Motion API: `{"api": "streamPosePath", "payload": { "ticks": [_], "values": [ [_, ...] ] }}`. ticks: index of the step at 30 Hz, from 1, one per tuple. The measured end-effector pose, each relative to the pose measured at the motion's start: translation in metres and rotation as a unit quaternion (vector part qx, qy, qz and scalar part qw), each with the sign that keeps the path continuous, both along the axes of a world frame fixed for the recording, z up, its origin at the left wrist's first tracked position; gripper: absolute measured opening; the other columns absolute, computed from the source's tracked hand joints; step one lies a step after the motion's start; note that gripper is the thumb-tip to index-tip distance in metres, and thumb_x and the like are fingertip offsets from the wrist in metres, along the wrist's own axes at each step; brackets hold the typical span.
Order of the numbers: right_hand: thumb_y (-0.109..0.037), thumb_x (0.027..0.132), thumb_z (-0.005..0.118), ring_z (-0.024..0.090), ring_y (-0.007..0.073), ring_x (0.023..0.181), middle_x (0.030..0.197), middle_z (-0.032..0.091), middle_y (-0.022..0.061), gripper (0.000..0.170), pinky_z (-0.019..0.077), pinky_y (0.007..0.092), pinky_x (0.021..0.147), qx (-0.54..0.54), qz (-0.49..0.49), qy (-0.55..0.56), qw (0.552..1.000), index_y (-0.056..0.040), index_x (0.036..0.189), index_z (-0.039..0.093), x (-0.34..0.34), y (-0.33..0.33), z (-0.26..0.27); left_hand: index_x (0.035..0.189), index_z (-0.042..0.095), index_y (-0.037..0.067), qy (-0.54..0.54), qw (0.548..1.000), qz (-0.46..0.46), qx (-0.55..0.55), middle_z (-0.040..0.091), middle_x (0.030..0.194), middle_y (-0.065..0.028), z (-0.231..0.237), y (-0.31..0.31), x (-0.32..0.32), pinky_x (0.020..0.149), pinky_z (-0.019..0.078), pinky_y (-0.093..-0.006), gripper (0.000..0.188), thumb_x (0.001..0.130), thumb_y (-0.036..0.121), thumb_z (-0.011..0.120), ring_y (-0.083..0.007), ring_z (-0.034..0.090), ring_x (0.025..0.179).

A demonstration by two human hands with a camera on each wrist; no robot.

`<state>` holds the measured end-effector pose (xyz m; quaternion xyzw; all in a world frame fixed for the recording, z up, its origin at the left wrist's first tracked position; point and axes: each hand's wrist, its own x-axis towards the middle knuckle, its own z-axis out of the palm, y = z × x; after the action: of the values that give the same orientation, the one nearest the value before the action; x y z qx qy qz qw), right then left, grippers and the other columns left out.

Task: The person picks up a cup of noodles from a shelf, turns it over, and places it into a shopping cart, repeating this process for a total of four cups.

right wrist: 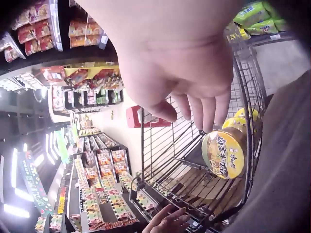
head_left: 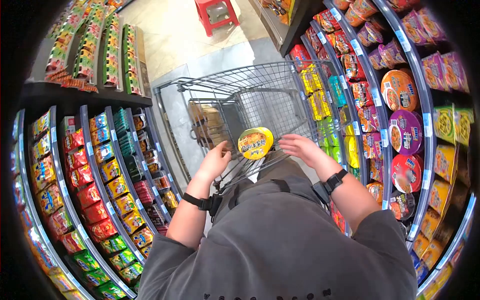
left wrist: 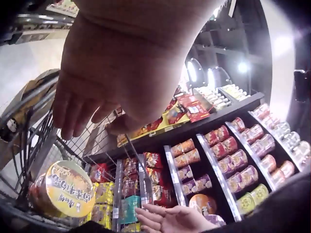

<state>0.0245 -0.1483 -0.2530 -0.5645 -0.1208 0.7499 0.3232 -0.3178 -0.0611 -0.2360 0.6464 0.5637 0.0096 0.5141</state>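
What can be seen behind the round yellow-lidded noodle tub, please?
In the head view, a grey metal wire cart shows behind the tub; the right wrist view adds partly hidden yellow packaging. Whatever the tub covers cannot be seen.

The wire shopping cart (head_left: 181,86) is open above; its mesh sides (head_left: 272,107) bar passage. An instant-noodle bowl (head_left: 255,143) blocks the gap between left hand (head_left: 216,160) and right hand (head_left: 301,148).

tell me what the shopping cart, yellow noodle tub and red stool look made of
Shopping cart: probably metal, dull grey, judging by its thin wire grid. Yellow noodle tub: paper or plastic, hard to tell; its flat printed lid looks smooth. Red stool: likely smooth moulded plastic, given its even colour.
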Motion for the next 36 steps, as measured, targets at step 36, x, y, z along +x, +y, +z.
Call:
{"api": "streamPosePath", "payload": {
  "ticks": [36],
  "values": [
    [-0.018,0.104,0.052,0.064,0.0241,0.121,0.134,0.065,0.0137,0.039,0.0498,0.0376,0.102,0.080,-0.332,-0.102,0.934,-0.0053,0.141,0.055,-0.053,-0.395,0.099,0.150,0.046,0.002,-0.192,0.961,-0.171,0.101,0.067,0.126,-0.0138,0.092,-0.077,0.010,0.095,0.0520,-0.0323,0.048,0.102,0.005,0.054,-0.0200,0.067,0.110]
  ]
}}
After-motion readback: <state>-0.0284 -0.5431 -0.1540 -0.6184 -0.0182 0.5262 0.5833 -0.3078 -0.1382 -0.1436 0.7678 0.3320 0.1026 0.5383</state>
